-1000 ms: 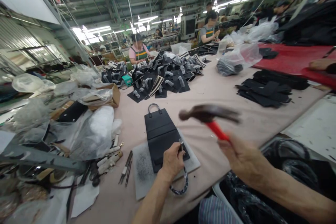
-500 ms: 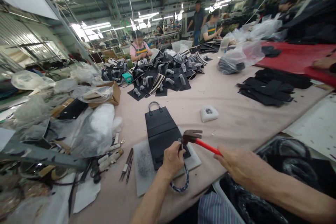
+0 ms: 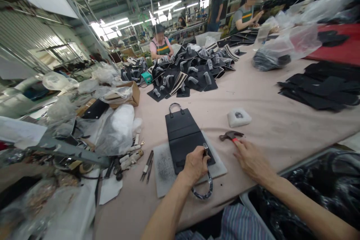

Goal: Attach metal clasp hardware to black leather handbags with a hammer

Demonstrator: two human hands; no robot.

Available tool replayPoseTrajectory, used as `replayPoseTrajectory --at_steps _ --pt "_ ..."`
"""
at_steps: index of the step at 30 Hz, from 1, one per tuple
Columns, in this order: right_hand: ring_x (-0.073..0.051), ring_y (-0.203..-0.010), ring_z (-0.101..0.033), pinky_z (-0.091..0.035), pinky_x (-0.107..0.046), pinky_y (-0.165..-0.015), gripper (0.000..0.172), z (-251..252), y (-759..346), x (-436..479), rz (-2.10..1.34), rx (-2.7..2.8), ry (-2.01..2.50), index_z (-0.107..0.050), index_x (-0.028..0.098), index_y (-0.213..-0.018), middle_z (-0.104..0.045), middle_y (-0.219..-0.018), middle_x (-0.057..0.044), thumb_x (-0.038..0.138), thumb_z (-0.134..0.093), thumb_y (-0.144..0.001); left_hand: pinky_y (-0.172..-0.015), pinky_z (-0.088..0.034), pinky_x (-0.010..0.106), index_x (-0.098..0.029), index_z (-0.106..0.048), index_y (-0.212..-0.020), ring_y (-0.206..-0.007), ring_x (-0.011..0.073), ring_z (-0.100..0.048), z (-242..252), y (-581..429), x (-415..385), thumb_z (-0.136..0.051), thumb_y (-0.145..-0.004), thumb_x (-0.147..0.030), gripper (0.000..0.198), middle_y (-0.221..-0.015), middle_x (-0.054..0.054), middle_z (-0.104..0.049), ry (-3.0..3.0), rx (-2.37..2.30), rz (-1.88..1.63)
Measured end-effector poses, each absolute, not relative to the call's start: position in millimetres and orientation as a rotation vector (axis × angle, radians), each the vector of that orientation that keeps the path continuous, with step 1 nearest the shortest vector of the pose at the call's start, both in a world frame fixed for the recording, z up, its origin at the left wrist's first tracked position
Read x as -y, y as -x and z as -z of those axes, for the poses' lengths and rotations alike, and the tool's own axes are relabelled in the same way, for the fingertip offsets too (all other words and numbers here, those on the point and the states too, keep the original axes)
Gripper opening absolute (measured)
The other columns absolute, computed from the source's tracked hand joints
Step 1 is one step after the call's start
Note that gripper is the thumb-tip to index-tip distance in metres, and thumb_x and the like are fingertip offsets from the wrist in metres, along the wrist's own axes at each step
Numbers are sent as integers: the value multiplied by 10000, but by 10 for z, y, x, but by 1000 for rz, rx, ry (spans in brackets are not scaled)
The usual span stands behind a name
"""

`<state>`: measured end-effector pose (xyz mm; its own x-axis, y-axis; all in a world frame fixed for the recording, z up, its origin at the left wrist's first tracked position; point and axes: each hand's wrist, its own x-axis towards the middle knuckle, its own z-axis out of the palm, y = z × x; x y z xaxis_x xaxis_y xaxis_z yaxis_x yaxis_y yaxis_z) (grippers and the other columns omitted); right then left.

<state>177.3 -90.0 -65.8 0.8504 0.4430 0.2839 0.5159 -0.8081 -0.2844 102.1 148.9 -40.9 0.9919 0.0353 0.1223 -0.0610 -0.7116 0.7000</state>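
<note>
My left hand (image 3: 195, 165) is closed around a short metal punch (image 3: 205, 146), its round shiny top showing above the fingers. It holds the punch upright over the near right part of a black leather bag panel (image 3: 184, 131). One plastic-wrapped handle (image 3: 174, 105) stands at the panel's far end; another wrapped handle (image 3: 206, 193) loops out below my left hand. Under the panel lies a pale stone slab (image 3: 161, 176). To the right, my right hand (image 3: 253, 161) is around the red grip of a claw hammer (image 3: 231, 135), its head low at the tabletop. The hand covers most of the grip.
Beyond the slab, a white block (image 3: 239, 118) sits on the cloth-covered table (image 3: 208, 99). Slim tools (image 3: 146, 167) lie left of the slab. A heap of black pieces (image 3: 191, 71) spreads at the back, where co-workers sit. A bin (image 3: 281, 210) of wrapped handles stands at right.
My right hand has carried the hammer away from the punch, rightward and down to the tabletop. My left hand stays on the punch over the panel. The view has shifted somewhat.
</note>
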Motion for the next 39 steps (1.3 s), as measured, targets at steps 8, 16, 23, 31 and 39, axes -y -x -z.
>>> replayPoseTrajectory --at_steps 8,16,23,31,39 --pt "-310 -1323 -556 -491 -577 -1079 523 1060 -1458 64 273 971 2179 -491 205 -1453 -597 -1410 -157 182 -441 -932 -884 -538 359 -197 -623 -932 -923 220 -663 456 -1017 -1485 -570 -891 -201 67 -997 81 -693 -2240 88 -174" --pt "-287 -1383 -509 -450 -550 -1151 491 1010 -1457 124 127 946 2179 -529 220 -1461 -561 -1485 -111 198 -466 -974 -756 -593 337 -138 -690 -911 -832 214 -732 330 -1210 -2126 -703 -837 -523 392 -884 84 -740 -1315 -453 -392" --pt "-288 -1404 -487 -436 -568 -1158 513 1023 -1439 116 180 976 2156 -483 231 -1498 -545 -1500 -111 202 -464 -986 -843 -559 308 -152 -780 -1017 -901 209 -722 257 -435 -2721 -718 -867 -419 313 -961 83 -788 -1796 -412 -487" --pt "-287 -1435 -438 -413 -560 -1178 543 1014 -1426 93 174 989 2222 -445 203 -1514 -504 -1527 -121 168 -457 -972 -975 -564 396 -183 -770 -1048 -1032 249 -733 646 -171 -2643 -682 -899 -401 278 -1070 87 -789 -1810 -428 -453" --pt "-298 -1417 -457 -419 -563 -1168 559 1007 -1431 82 186 990 2237 -441 212 -1518 -511 -1517 -125 165 -465 -961 -1004 -551 396 -179 -768 -1074 -1066 258 -723 726 -172 -2685 -683 -920 -371 260 -1105 98 -779 -1741 -367 -431"
